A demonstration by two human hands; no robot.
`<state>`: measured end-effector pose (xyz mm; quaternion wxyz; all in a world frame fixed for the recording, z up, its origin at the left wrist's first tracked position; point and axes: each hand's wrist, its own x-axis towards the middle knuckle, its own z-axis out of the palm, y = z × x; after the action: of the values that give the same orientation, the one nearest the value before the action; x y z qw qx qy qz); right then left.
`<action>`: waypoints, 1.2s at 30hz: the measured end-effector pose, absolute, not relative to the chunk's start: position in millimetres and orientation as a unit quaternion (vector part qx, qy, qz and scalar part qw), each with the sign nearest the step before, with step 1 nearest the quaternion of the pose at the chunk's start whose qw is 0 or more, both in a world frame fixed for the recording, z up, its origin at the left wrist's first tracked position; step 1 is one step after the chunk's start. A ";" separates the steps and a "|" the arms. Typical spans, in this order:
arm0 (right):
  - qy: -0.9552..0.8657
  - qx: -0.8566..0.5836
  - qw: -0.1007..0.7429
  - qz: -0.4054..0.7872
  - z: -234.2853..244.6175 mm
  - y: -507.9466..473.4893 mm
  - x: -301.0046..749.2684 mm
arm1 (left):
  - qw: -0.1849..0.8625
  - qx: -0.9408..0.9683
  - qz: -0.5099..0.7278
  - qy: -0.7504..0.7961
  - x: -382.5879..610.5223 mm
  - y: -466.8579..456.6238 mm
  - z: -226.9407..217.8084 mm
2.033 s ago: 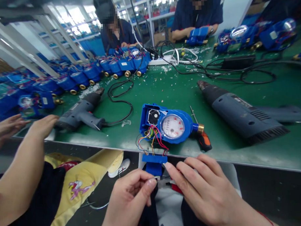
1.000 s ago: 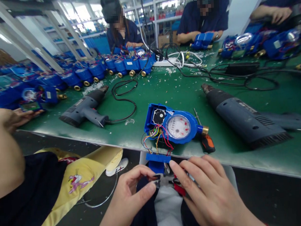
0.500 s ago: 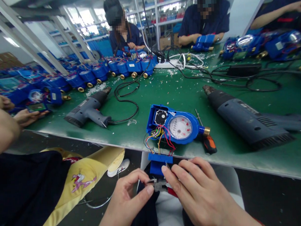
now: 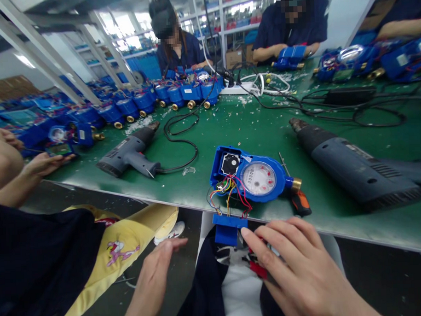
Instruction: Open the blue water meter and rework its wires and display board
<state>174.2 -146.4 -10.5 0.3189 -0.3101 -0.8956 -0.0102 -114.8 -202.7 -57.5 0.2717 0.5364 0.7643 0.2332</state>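
Observation:
An opened blue water meter (image 4: 254, 178) with a round dial lies at the near edge of the green bench (image 4: 257, 124). Coloured wires (image 4: 229, 194) run from it down to a small blue part (image 4: 227, 228) that hangs over the bench edge. Just below that part, my right hand (image 4: 297, 265) grips red-handled pliers (image 4: 250, 261) over my lap. My left hand (image 4: 155, 275) is off to the left, fingers spread, holding nothing and touching nothing that I can see.
Two grey heat guns (image 4: 132, 154) (image 4: 359, 169) lie left and right of the meter, with an orange-handled screwdriver (image 4: 299, 198) beside it. Rows of blue meters (image 4: 142, 102), black cables (image 4: 333, 103) and white scraps cover the bench. A neighbour's arm (image 4: 21, 176) and other workers sit around.
My left hand has let go of the pliers' tip area and moved left and away, opening. My right hand stays on the pliers. The view has drifted slightly left.

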 end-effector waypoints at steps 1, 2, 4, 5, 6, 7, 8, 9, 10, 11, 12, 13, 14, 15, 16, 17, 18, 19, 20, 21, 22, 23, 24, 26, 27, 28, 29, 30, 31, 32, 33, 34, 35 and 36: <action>-0.891 -0.323 0.319 0.000 -9.5 -146.4 178.0 | 0.267 0.529 0.210 0.778 -124.8 -204.0 -71.2; -0.889 -0.331 0.317 0.005 -8.2 -146.3 181.2 | 0.263 0.523 0.192 0.788 -134.0 -205.1 -84.7; -0.888 -0.340 0.310 0.007 -5.4 -145.6 186.2 | 0.262 0.511 0.150 0.805 -148.7 -206.7 -108.4; -0.888 -0.341 0.308 0.004 -4.2 -145.3 188.1 | 0.260 0.503 0.124 0.815 -153.8 -207.4 -117.8; -0.888 -0.342 0.307 0.000 -3.4 -145.0 189.9 | 0.255 0.494 0.096 0.825 -157.5 -208.3 -125.4; -0.888 -0.342 0.306 -0.002 -2.9 -144.9 191.7 | 0.247 0.489 0.070 0.834 -159.8 -209.2 -131.4; -0.888 -0.344 0.305 -0.003 -2.8 -145.0 193.5 | 0.237 0.486 0.048 0.840 -161.0 -210.3 -136.0; -0.888 -0.346 0.303 -0.003 -2.9 -145.2 195.6 | 0.223 0.484 0.029 0.845 -161.5 -211.5 -139.5; -0.887 -0.350 0.302 0.000 -3.3 -145.6 197.7 | 0.209 0.486 0.015 0.849 -161.6 -212.5 -142.4; -0.886 -0.354 0.301 0.005 -3.6 -146.0 199.9 | 0.197 0.490 0.005 0.849 -161.6 -213.4 -144.9; -0.882 -0.361 0.303 0.011 -3.9 -146.4 202.1 | 0.190 0.495 -0.003 0.848 -161.8 -214.0 -147.2; -0.877 -0.370 0.307 0.018 -3.9 -146.8 204.1 | 0.192 0.500 -0.010 0.844 -162.3 -214.2 -149.6; -0.870 -0.380 0.314 0.025 -3.6 -147.2 205.9 | 0.199 0.503 -0.017 0.841 -163.1 -214.0 -152.0; -0.864 -0.389 0.319 0.033 -3.1 -147.6 207.4 | 0.210 0.504 -0.023 0.838 -163.9 -213.5 -154.4; -0.856 -0.400 0.324 0.039 -2.3 -148.1 208.7 | 0.219 0.503 -0.028 0.835 -164.7 -212.6 -156.9; -0.850 -0.410 0.329 0.044 -1.3 -148.7 209.7 | 0.225 0.504 -0.027 0.833 -165.0 -211.4 -159.3; -0.843 -0.419 0.333 0.050 -0.3 -149.4 210.5 | 0.227 0.509 -0.018 0.830 -164.7 -209.9 -161.2; -0.837 -0.428 0.336 0.058 0.8 -150.4 211.2 | 0.225 0.517 -0.002 0.826 -163.7 -207.9 -162.6; -0.830 -0.437 0.341 0.070 1.7 -151.5 211.9 | 0.221 0.528 0.020 0.820 -161.7 -205.5 -163.0; -0.820 -0.446 0.348 0.088 2.2 -152.8 212.7 | 0.217 0.541 0.046 0.811 -158.8 -202.8 -162.3; -0.806 -0.456 0.359 0.116 2.1 -154.3 213.6 | 0.216 0.554 0.073 0.801 -155.0 -199.9 -160.0; -0.786 -0.467 0.373 0.156 1.3 -155.9 214.7 | 0.217 0.566 0.099 0.789 -150.0 -196.9 -156.0; -0.760 -0.479 0.386 0.210 -0.3 -157.7 216.0 | 0.224 0.579 0.123 0.774 -143.9 -194.1 -150.2; -0.677 -0.509 0.398 0.352 -6.3 -161.4 219.0 | 0.250 0.603 0.168 0.739 -127.7 -189.8 -133.2; -0.626 -0.511 0.397 0.436 -10.2 -163.4 220.6 | 0.257 0.615 0.190 0.721 -117.5 -188.3 -122.8; -0.576 -0.493 0.394 0.520 -14.4 -165.7 222.1 | 0.258 0.627 0.214 0.703 -106.3 -187.0 -111.8; -0.526 -0.461 0.394 0.596 -18.5 -168.4 223.4 | 0.251 0.641 0.253 0.680 -94.4 -185.6 -100.9; -0.481 -0.421 0.397 0.658 -22.0 -171.4 224.5 | 0.232 0.651 0.338 0.639 -82.2 -183.8 -90.7; -0.445 -0.378 0.405 0.704 -24.9 -174.9 225.6 | 0.209 0.657 0.401 0.604 -70.4 -181.4 -81.9; -0.415 -0.352 0.410 0.732 -27.1 -178.9 226.7 | 0.188 0.662 0.435 0.580 -59.6 -178.1 -74.8; -0.399 -0.335 0.412 0.747 -28.5 -183.1 228.1 | 0.177 0.667 0.442 0.574 -50.2 -174.1 -69.4; -0.402 -0.329 0.414 0.747 -29.6 -187.3 229.7 | 0.160 0.668 0.437 0.580 -42.6 -169.6 -65.7; -0.429 -0.334 0.412 0.731 -30.3 -191.3 231.6 | 0.152 0.672 0.423 0.589 -36.7 -164.9 -63.4; -0.479 -0.345 0.404 0.699 -30.9 -194.7 233.8 | 0.157 0.670 0.410 0.599 -32.6 -160.4 -62.2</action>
<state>233.8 -194.7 -30.9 0.4044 -0.3449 -0.4788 0.6988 -32.6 -160.4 -62.2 0.1569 0.6695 0.5990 0.4103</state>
